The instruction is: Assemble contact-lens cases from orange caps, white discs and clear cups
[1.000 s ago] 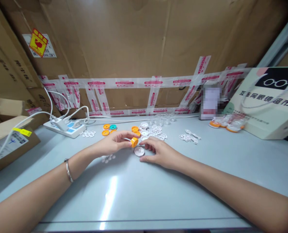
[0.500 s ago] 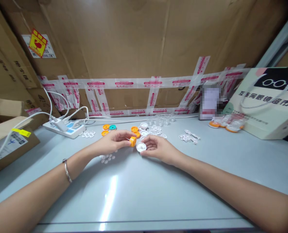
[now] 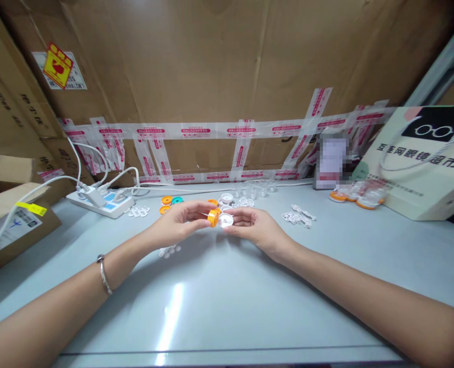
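My left hand (image 3: 184, 223) pinches an orange round plastic cap (image 3: 213, 218) between thumb and fingers, turned on its side. Right beside it, my right hand (image 3: 255, 227) grips a white round plastic cup (image 3: 225, 220), its hollow side with a small inner part facing me. The two pieces are nearly edge to edge above the table; whether they touch I cannot tell. Beyond the left hand lie orange round caps (image 3: 165, 209) and a teal cap (image 3: 176, 200). White round parts (image 3: 225, 198) sit behind the right hand. Small white discs (image 3: 169, 251) lie under my left wrist.
Clear plastic cups (image 3: 254, 189) stand at the back, with white lattice pieces (image 3: 297, 219) to the right. A white power strip (image 3: 101, 201) with cables is at left, near a cardboard box (image 3: 23, 225). Orange-and-white assembled pieces (image 3: 359, 194), a phone (image 3: 331, 161) and paper bag (image 3: 414, 168) stand right.
Both hands have moved slightly up and away from me. The orange cap and the white cup are closer together, and the orange cap has shifted a little right.
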The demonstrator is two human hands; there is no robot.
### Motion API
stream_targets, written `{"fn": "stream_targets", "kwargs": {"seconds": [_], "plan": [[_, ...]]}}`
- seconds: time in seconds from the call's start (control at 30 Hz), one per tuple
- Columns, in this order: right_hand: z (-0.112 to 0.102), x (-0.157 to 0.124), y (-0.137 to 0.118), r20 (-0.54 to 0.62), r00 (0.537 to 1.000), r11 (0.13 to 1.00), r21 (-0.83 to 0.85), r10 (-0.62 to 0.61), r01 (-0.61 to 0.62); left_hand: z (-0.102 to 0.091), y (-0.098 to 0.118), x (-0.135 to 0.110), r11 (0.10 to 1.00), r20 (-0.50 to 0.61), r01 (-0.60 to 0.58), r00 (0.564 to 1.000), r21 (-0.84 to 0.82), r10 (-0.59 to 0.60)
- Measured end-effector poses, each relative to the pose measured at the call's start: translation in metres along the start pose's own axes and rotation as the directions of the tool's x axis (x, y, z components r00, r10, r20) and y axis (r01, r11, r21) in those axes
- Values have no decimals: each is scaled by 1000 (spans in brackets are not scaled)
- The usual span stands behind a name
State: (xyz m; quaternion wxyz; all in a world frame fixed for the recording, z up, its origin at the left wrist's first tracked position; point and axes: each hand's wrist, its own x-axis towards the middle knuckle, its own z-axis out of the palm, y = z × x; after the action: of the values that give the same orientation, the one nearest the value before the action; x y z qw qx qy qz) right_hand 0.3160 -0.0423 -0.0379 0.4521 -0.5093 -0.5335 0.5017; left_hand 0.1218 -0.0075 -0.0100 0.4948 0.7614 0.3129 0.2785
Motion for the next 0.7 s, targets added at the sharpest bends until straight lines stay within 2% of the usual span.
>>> {"fn": "stream_targets", "kwargs": {"seconds": [0.3, 0.7], "plan": [[2, -4, -1, 7, 986, 985, -56, -166, 166, 3, 0, 0, 999, -64, -34, 997, 8, 34], [3, -7, 2, 19, 971, 968, -76, -236, 237, 7, 1, -2, 970, -43, -144, 987, 197, 156]]}}
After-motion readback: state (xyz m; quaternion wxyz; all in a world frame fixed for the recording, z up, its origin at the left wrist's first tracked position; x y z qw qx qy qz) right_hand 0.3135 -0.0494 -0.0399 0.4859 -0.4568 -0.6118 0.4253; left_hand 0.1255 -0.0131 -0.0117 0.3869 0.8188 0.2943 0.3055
